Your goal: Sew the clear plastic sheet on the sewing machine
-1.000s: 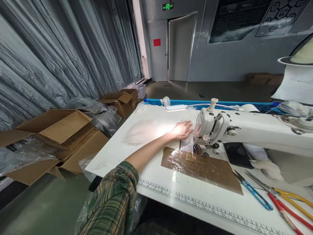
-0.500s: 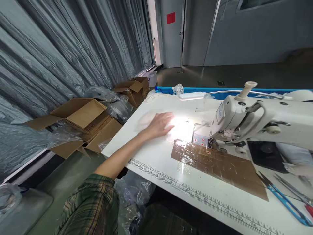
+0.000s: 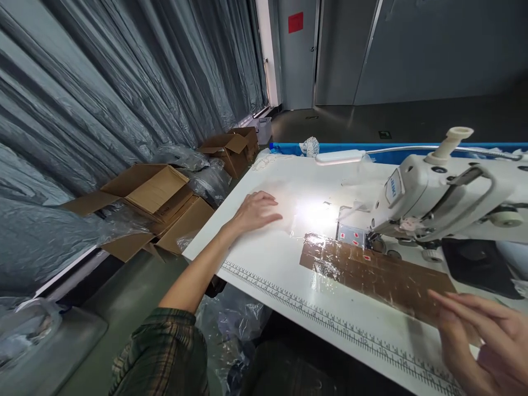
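My left hand [image 3: 256, 212] rests on the white sewing table [image 3: 264, 264], its fingers apart. Beneath and just beyond it lies a thin, whitish sheer sheet [image 3: 284, 192], hard to make out against the tabletop. My right hand [image 3: 482, 335] is over the right end of a brown taped strip [image 3: 371, 275], fingers stretched forward and nothing visible in them. The sewing machine head [image 3: 408, 192] stands between the hands, farther back. Below its needle area is a metal plate [image 3: 350, 235] with small red marks.
A printed ruler [image 3: 297, 302] runs along the table's front edge. A white lamp [image 3: 340, 157] glares onto the tabletop. Open cardboard boxes [image 3: 152, 190] and clear plastic bags [image 3: 206, 179] stand left of the table. Grey curtains [image 3: 124, 71] hang behind them.
My left hand has drawn back slightly to the left over the table. My right hand has come into view at the lower right, where scissors were visible before. The view has shifted left.
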`<state>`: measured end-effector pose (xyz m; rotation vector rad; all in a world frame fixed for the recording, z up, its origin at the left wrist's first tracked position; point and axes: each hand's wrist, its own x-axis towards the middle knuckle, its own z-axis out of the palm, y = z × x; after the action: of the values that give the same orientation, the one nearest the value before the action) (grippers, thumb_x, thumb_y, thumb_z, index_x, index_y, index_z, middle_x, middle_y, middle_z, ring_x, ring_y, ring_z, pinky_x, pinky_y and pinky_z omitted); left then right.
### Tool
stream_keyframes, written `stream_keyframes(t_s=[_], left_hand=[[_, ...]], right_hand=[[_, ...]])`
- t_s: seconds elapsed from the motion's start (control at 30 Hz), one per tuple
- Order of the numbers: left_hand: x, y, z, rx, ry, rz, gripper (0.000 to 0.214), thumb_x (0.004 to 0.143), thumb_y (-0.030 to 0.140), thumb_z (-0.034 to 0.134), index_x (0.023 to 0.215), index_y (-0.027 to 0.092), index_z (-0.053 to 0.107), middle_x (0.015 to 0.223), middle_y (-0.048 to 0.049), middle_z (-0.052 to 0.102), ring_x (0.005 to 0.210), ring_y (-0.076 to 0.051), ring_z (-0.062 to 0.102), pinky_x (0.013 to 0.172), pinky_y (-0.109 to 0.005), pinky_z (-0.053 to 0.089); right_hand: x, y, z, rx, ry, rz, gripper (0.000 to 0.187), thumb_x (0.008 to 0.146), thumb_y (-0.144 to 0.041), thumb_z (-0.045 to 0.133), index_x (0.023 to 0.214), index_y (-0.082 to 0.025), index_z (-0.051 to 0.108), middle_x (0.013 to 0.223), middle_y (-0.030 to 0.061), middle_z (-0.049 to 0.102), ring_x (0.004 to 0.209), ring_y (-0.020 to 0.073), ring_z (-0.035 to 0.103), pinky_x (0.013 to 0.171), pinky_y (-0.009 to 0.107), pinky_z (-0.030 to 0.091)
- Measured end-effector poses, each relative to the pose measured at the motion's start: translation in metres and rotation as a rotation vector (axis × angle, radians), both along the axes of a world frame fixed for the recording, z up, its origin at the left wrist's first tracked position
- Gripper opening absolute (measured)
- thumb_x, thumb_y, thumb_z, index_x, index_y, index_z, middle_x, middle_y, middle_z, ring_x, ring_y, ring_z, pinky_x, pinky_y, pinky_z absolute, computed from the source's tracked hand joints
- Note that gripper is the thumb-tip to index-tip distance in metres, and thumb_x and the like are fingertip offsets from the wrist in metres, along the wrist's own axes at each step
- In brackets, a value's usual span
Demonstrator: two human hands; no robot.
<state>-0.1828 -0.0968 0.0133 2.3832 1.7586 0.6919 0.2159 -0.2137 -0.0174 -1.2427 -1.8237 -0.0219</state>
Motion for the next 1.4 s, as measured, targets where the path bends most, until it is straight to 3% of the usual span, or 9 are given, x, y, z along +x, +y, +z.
stream_keyframes(t_s=[0.17,0.43,0.6,0.77,0.83,0.97,1.03,1.23,1.4], left_hand=[[0.016,-0.007,0.000,0.008,0.200,-0.191,0.014,0.090,0.032,0.059,0.088,0.024,0.070,0.117,-0.0021,0.061,0.110,-0.020,0.054,0.104,-0.043,0.031],[0.060,-0.003,0.006,0.075,-0.068,-0.147,0.027,0.099,0.035,0.040,0.098,0.022,0.064,0.099,-0.0021,0.069,0.094,-0.017,0.063,0.086,-0.037,0.048],[0.127,-0.034,-0.022,-0.109,-0.056,-0.592,0.039,0.102,0.034,0.031,0.093,0.019,0.065,0.096,-0.0034,0.072,0.081,-0.014,0.067,0.076,-0.034,0.055],[0.151,-0.061,-0.026,-0.093,0.038,-0.960,0.026,0.094,0.041,0.053,0.104,0.020,0.065,0.132,-0.0061,0.058,0.123,-0.019,0.054,0.111,-0.043,0.037],[0.146,-0.057,-0.020,-0.098,0.009,-0.859,0.024,0.095,0.038,0.052,0.108,0.021,0.064,0.131,-0.0051,0.059,0.120,-0.018,0.056,0.108,-0.042,0.040],[0.125,-0.035,-0.016,-0.070,0.000,-0.405,0.024,0.097,0.031,0.046,0.112,0.018,0.060,0.125,-0.0085,0.059,0.112,-0.021,0.057,0.094,-0.040,0.050],[0.118,-0.027,-0.018,-0.071,0.012,-0.327,0.020,0.094,0.031,0.051,0.105,0.018,0.062,0.119,-0.0089,0.059,0.107,-0.022,0.058,0.088,-0.040,0.051],[0.132,-0.038,-0.012,-0.227,-0.311,-0.330,0.013,0.094,0.027,0.051,0.093,0.016,0.058,0.090,-0.0043,0.064,0.078,-0.014,0.062,0.069,-0.030,0.053],[0.156,-0.070,0.012,-0.510,-0.690,-0.530,0.016,0.095,0.028,0.051,0.099,0.014,0.058,0.082,-0.0026,0.064,0.065,-0.009,0.064,0.058,-0.020,0.054]], right_hand=[[0.002,0.006,-0.022,-0.058,-0.019,0.028,0.021,0.087,-0.024,0.055,0.105,-0.025,0.064,0.101,0.0090,0.058,0.084,0.0208,0.059,0.070,0.037,0.048],[-0.004,0.007,-0.022,-0.070,0.032,0.083,0.022,0.088,-0.020,0.052,0.107,-0.023,0.063,0.100,0.0082,0.056,0.088,0.0188,0.058,0.071,0.034,0.051],[-0.002,0.007,-0.022,-0.078,0.037,0.113,0.026,0.087,-0.016,0.052,0.110,-0.022,0.062,0.100,0.0086,0.055,0.090,0.0191,0.057,0.072,0.034,0.051],[-0.002,0.006,-0.021,-0.093,0.047,0.116,0.027,0.087,-0.014,0.052,0.110,-0.022,0.062,0.100,0.0085,0.055,0.090,0.0189,0.058,0.074,0.035,0.051],[-0.002,0.006,-0.020,-0.094,0.048,0.125,0.027,0.087,-0.013,0.052,0.110,-0.022,0.063,0.100,0.0084,0.055,0.089,0.0182,0.058,0.074,0.035,0.051],[-0.003,0.005,-0.020,-0.132,0.073,0.149,0.026,0.087,-0.013,0.052,0.109,-0.022,0.063,0.100,0.0085,0.055,0.089,0.0177,0.059,0.075,0.033,0.052],[-0.003,0.005,-0.019,-0.174,0.112,0.164,0.025,0.088,-0.015,0.051,0.109,-0.022,0.064,0.099,0.0083,0.055,0.089,0.0175,0.059,0.074,0.033,0.052],[-0.018,0.007,-0.003,-0.526,0.307,0.265,0.028,0.090,-0.028,0.054,0.115,-0.023,0.064,0.098,0.0081,0.063,0.089,0.0191,0.062,0.074,0.034,0.054],[-0.047,0.005,0.016,-0.915,0.655,0.608,0.047,0.084,-0.039,0.065,0.127,-0.025,0.057,0.111,0.0072,0.065,0.097,0.0199,0.064,0.083,0.035,0.055]])
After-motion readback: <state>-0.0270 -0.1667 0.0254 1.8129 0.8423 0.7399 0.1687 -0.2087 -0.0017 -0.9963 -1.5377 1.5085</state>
